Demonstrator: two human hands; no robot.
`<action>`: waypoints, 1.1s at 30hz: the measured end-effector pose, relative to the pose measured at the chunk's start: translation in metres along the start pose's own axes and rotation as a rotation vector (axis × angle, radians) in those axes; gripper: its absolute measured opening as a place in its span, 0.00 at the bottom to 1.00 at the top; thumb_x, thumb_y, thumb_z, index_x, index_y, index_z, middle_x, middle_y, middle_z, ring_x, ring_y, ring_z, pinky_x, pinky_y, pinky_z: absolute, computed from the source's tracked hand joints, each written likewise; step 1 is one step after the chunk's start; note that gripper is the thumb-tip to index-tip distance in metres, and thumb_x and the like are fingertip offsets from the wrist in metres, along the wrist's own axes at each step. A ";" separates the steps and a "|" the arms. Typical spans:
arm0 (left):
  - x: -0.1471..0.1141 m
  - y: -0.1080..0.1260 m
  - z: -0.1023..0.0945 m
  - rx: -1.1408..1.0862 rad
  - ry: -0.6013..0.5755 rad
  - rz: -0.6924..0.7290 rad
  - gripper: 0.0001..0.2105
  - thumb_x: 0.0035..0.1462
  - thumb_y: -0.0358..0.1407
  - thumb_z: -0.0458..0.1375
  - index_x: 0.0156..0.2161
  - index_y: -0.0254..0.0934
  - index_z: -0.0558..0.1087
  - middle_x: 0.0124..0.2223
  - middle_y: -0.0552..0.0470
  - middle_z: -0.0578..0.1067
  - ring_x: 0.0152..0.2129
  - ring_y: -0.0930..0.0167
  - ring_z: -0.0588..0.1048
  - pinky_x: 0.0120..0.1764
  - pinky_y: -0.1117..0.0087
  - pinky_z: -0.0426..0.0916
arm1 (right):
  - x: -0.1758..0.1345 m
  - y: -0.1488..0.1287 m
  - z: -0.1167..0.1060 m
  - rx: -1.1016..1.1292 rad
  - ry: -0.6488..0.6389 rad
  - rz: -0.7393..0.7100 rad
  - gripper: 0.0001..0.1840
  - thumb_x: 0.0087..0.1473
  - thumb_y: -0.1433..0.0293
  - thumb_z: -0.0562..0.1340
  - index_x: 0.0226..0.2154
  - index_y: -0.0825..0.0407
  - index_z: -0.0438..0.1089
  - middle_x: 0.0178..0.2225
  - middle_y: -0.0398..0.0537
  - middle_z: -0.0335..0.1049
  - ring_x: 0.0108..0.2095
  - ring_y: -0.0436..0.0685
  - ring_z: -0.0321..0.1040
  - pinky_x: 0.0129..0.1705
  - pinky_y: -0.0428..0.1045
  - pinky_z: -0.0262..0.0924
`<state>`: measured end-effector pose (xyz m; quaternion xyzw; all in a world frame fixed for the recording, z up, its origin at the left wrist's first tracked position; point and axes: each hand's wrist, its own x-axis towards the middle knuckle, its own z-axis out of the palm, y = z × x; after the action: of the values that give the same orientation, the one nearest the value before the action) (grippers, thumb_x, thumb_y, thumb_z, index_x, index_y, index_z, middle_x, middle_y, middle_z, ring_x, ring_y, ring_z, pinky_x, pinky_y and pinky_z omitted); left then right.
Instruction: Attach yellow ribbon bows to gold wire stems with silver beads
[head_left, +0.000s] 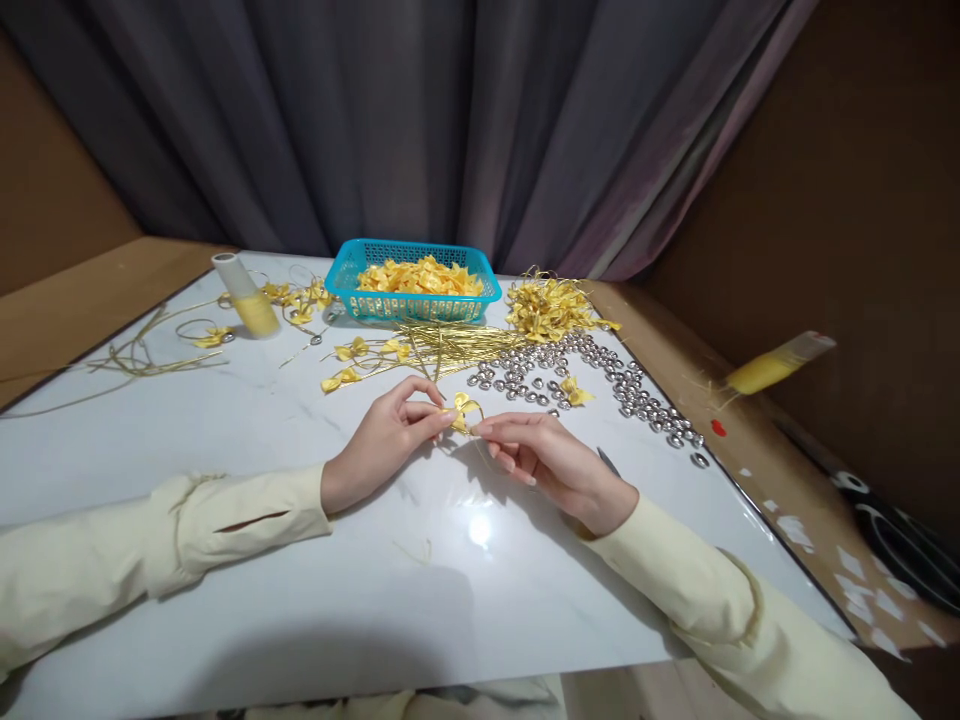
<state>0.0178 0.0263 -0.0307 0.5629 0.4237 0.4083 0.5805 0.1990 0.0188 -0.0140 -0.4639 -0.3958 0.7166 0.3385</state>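
Observation:
Near the middle of the white table, my left hand point(397, 430) pinches a small yellow ribbon bow point(462, 405) between thumb and fingers. A gold cord loops out from the bow. From the other side, my right hand point(551, 455) has its thumb and fingertips closed on the end of this gold cord point(480, 410). The fingertips of both hands are close together, with the bow between them. Just beyond lie several gold cords point(457, 345) in a bundle and some loose yellow bows point(341, 379). Small silver bells or beads point(525, 370) are scattered past my right hand.
A blue basket point(412, 308) of yellow bows stands at the back. Beside it is a pile of finished-looking yellow bows with cords point(551, 305). Yellow thread spools stand at left point(255, 305) and lie at right point(776, 368). Black-handled scissors point(907, 545) rest far right.

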 end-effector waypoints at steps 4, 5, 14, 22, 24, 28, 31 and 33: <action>0.001 0.000 -0.001 -0.006 0.015 -0.005 0.12 0.51 0.36 0.61 0.33 0.38 0.60 0.20 0.60 0.69 0.20 0.75 0.65 0.26 0.74 0.56 | -0.001 -0.002 -0.003 -0.004 -0.078 0.025 0.02 0.42 0.73 0.63 0.23 0.56 0.70 0.15 0.37 0.59 0.14 0.42 0.50 0.14 0.42 0.37; 0.001 0.000 -0.002 -0.006 0.018 -0.007 0.12 0.50 0.36 0.61 0.32 0.38 0.60 0.20 0.60 0.69 0.19 0.75 0.65 0.26 0.74 0.56 | -0.002 -0.003 -0.004 -0.002 -0.120 0.052 0.03 0.43 0.72 0.63 0.23 0.56 0.69 0.14 0.36 0.58 0.14 0.43 0.49 0.14 0.42 0.37; 0.004 -0.004 -0.004 -0.007 -0.017 -0.027 0.13 0.50 0.38 0.62 0.32 0.38 0.61 0.23 0.57 0.72 0.20 0.75 0.67 0.26 0.74 0.59 | -0.025 -0.030 -0.019 -0.254 -0.236 -0.031 0.18 0.45 0.67 0.66 0.15 0.54 0.58 0.13 0.33 0.45 0.15 0.41 0.38 0.17 0.43 0.31; 0.000 0.001 -0.005 -0.051 -0.183 -0.088 0.11 0.49 0.35 0.63 0.31 0.37 0.63 0.20 0.57 0.70 0.19 0.74 0.67 0.25 0.74 0.59 | -0.020 -0.048 -0.053 -0.845 0.335 -0.355 0.14 0.46 0.63 0.63 0.18 0.53 0.64 0.20 0.42 0.59 0.21 0.48 0.54 0.22 0.46 0.48; 0.000 0.001 -0.006 -0.070 -0.220 -0.106 0.11 0.48 0.35 0.63 0.31 0.36 0.63 0.20 0.56 0.71 0.18 0.75 0.66 0.24 0.74 0.58 | -0.014 -0.043 -0.056 -0.910 0.314 -0.435 0.11 0.42 0.65 0.66 0.30 0.51 0.67 0.34 0.48 0.67 0.32 0.54 0.63 0.33 0.50 0.59; 0.000 -0.001 -0.007 -0.106 -0.253 -0.122 0.11 0.48 0.35 0.64 0.30 0.36 0.64 0.22 0.55 0.73 0.18 0.76 0.65 0.23 0.75 0.56 | -0.012 -0.027 -0.041 -0.755 -0.102 -0.384 0.24 0.43 0.68 0.66 0.43 0.49 0.59 0.48 0.52 0.61 0.49 0.57 0.62 0.50 0.54 0.60; 0.000 -0.001 -0.008 -0.117 -0.281 -0.125 0.11 0.48 0.35 0.64 0.31 0.36 0.64 0.22 0.56 0.72 0.18 0.76 0.65 0.24 0.75 0.57 | -0.017 -0.015 -0.021 -0.636 -0.224 -0.286 0.25 0.43 0.69 0.67 0.42 0.49 0.57 0.48 0.51 0.60 0.47 0.55 0.65 0.46 0.51 0.63; -0.001 -0.001 -0.008 -0.111 -0.301 -0.123 0.11 0.48 0.34 0.63 0.31 0.36 0.64 0.22 0.56 0.72 0.18 0.76 0.64 0.24 0.75 0.57 | -0.018 -0.009 -0.012 -0.632 -0.229 -0.247 0.26 0.43 0.70 0.68 0.42 0.50 0.56 0.48 0.50 0.60 0.41 0.52 0.68 0.40 0.49 0.65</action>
<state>0.0100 0.0281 -0.0318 0.5579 0.3424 0.3059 0.6913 0.2174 0.0110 -0.0018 -0.4111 -0.6863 0.5599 0.2156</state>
